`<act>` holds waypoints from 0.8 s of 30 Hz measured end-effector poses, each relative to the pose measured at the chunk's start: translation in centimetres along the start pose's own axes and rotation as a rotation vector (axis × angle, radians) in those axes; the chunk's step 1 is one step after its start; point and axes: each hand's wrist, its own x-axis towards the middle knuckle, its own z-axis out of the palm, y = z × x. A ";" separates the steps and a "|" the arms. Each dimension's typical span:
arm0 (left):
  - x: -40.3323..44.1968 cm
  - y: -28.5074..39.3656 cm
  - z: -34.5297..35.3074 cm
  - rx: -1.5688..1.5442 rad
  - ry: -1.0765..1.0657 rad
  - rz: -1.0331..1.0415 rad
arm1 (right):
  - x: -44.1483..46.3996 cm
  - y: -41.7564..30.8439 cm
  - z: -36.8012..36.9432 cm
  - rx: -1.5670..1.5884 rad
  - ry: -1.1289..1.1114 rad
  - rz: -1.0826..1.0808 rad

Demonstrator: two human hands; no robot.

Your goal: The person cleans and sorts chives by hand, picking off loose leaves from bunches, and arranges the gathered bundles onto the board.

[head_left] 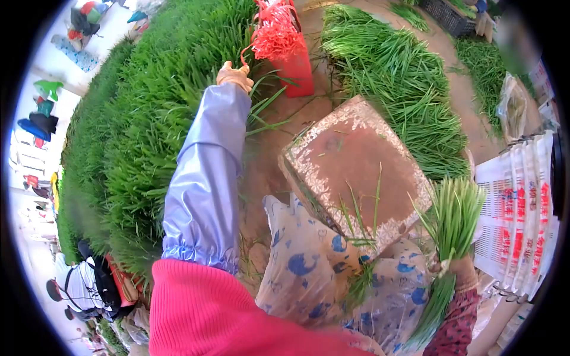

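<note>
My left hand (236, 77) is stretched far forward, its fingers closed at the end of a thin red strip. That strip curls out of a bunch of red strips (278, 40) on top of a red box (297, 74). At the lower right my right hand (463, 274) is wrapped round a bundle of green stalks (454, 222), pale ends up and leaves hanging down. A worn brown board with a pale floral border (365, 163) lies in front of me, a few loose green blades (378, 199) on it.
Dense green leaves (130, 136) fill the left side. A flattened pile of long green stalks (409, 101) lies beyond the board. White printed bags (516, 207) hang at the right. Whale-patterned plastic (303, 267) covers my lap. A dark crate (448, 18) stands at the back right.
</note>
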 end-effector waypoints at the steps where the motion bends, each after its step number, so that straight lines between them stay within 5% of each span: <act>1: 1.3 0.4 0.7 0.017 -0.001 -0.002 | -0.2 0.4 -0.2 0.035 0.014 0.054; 5: 7.8 -0.7 2.2 0.246 0.237 -0.013 | -1.9 2.2 -1.0 0.146 0.071 0.261; 7: 10.1 -0.8 1.9 0.350 0.187 -0.047 | -2.2 3.5 -1.6 0.286 0.050 0.276; 9: 12.5 -1.8 0.9 0.248 0.102 -0.020 | -2.1 3.7 -2.2 0.408 0.027 0.269; 10: 13.5 -1.9 0.3 -0.101 -0.032 -0.165 | -2.2 3.4 -2.4 0.384 0.123 0.329; 12: 15.0 -1.9 -1.3 -0.234 -0.222 -0.255 | -2.3 3.0 -2.7 0.356 0.240 0.404; 14: 15.6 -1.9 -4.5 -0.027 -0.306 -0.232 | -0.9 3.5 -3.0 0.565 0.192 0.420; 15: 16.4 -2.1 -6.3 0.402 -0.191 0.084 | -1.0 4.2 -3.3 0.678 0.193 0.428; 17: 5.9 0.0 -3.0 0.602 0.027 0.244 | -1.1 6.2 -4.8 0.494 0.054 0.259; 20: -1.6 2.1 -5.0 1.784 0.090 0.652 | -3.0 6.5 -4.8 0.278 -0.015 0.066; 24: -12.1 3.3 -9.8 2.264 0.170 0.755 | -6.1 4.4 -2.9 0.482 0.102 0.088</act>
